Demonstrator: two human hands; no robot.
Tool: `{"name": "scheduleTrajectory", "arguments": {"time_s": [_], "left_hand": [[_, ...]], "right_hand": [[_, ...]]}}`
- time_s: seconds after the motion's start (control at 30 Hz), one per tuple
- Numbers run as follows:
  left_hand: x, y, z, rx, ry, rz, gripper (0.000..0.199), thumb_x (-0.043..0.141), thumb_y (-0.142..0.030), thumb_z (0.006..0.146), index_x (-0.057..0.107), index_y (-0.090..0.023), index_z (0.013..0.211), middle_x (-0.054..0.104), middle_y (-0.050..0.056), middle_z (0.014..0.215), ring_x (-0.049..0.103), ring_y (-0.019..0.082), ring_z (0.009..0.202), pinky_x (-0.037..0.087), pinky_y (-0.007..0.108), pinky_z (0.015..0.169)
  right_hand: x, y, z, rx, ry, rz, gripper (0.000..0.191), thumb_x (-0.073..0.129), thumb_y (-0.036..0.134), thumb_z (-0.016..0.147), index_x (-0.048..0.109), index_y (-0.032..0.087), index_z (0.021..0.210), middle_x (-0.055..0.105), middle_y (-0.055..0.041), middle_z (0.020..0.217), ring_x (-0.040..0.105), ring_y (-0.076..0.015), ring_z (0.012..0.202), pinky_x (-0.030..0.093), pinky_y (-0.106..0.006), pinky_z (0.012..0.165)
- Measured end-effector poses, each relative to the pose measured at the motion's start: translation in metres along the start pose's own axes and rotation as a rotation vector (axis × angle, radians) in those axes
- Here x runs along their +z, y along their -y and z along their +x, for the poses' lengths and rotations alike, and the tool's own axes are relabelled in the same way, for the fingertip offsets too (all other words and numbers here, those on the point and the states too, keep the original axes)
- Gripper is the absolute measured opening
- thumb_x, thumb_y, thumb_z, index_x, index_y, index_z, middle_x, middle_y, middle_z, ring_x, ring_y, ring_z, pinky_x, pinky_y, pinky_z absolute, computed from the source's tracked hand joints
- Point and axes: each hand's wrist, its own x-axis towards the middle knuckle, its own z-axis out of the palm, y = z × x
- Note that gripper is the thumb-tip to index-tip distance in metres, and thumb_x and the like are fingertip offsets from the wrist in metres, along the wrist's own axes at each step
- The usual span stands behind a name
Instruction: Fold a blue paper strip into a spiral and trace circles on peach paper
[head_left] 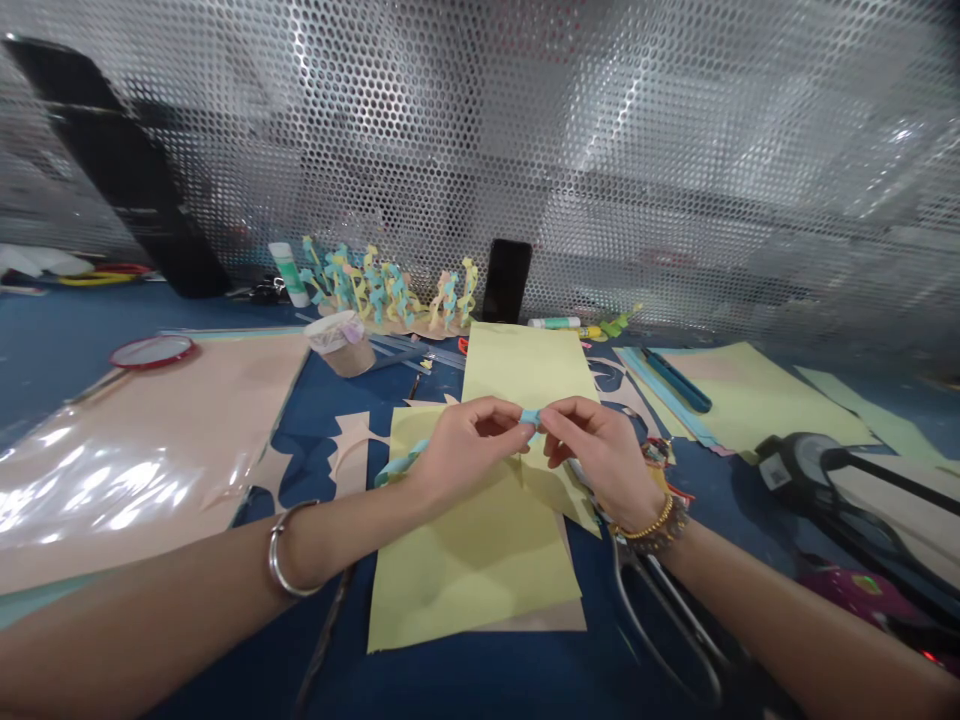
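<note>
Wear check on this person: left forearm point(150, 620) is bare to the frame edge, with a silver bangle point(289, 550) at the wrist. Thin polished metal, open loop look, could be a double band or two stacked bangles, can't tell which. Right forearm point(787, 620) is also bare. Right wrist carries two pieces, touching: a gold bead bracelet point(651, 520), single strand, small round beads, and next to it a darker, chunkier beaded band point(666, 535), individual beads too small to resolve. Left hand point(469, 450) and right hand point(600, 455) show nothing worn.
</note>
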Motion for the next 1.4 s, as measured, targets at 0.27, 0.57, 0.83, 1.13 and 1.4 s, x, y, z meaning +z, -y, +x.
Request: {"name": "scheduleTrajectory", "arguments": {"time_s": [0.27,0.57,0.83,1.13,1.4], "left_hand": [[0.0001,-0.0056,-0.0011,0.017,0.019,0.097,0.017,0.062,-0.032,0.078,0.064,-0.016,0.073,0.064,0.001,0.068,0.057,0.009,0.062,0.045,0.020,0.059],[-0.0014,-0.0036,-0.0003,0.032,0.011,0.084,0.018,0.060,-0.033,0.080,0.062,-0.016,0.075,0.059,-0.002,0.063,0.057,0.009,0.056,0.044,0.020,0.054],[-0.0007,-0.0052,-0.0012,-0.001,0.036,-0.019,0.015,0.058,-0.030,0.081,0.060,-0.015,0.077,0.059,-0.002,0.067,0.062,0.009,0.061,0.048,0.020,0.059],[0.0000,-0.0077,0.0004,-0.036,0.039,-0.060,0.015,0.055,-0.028,0.082,0.059,-0.015,0.076,0.059,-0.001,0.069,0.063,0.009,0.061,0.050,0.022,0.062],[-0.0002,-0.0048,0.0003,-0.018,0.034,0.044,0.017,0.061,-0.032,0.078,0.060,-0.016,0.073,0.059,-0.002,0.063,0.059,0.009,0.058,0.047,0.021,0.058]], "right_hand": [[-0.0001,-0.0005,-0.0005,0.048,0.022,0.100,0.023,0.067,0.038,0.073,0.063,0.015,0.070,0.058,0.0010,0.061,0.053,-0.0089,0.052,0.047,-0.022,0.047],[-0.0006,0.0024,-0.0031,-0.033,0.045,-0.121,0.021,0.062,0.035,0.079,0.063,0.015,0.072,0.058,0.0013,0.054,0.053,-0.0083,0.048,0.045,-0.021,0.048],[0.0017,-0.0008,-0.0015,-0.014,0.051,-0.048,0.021,0.063,0.036,0.078,0.063,0.016,0.072,0.059,0.0011,0.055,0.054,-0.0087,0.049,0.047,-0.022,0.048],[0.0011,-0.0021,0.0005,0.038,0.040,0.090,0.023,0.067,0.037,0.075,0.063,0.015,0.070,0.060,0.0002,0.063,0.054,-0.0086,0.052,0.047,-0.022,0.047],[-0.0003,-0.0017,0.0001,0.063,0.045,0.089,0.024,0.066,0.037,0.075,0.063,0.015,0.069,0.059,0.0001,0.062,0.053,-0.0086,0.051,0.047,-0.022,0.047]]}}
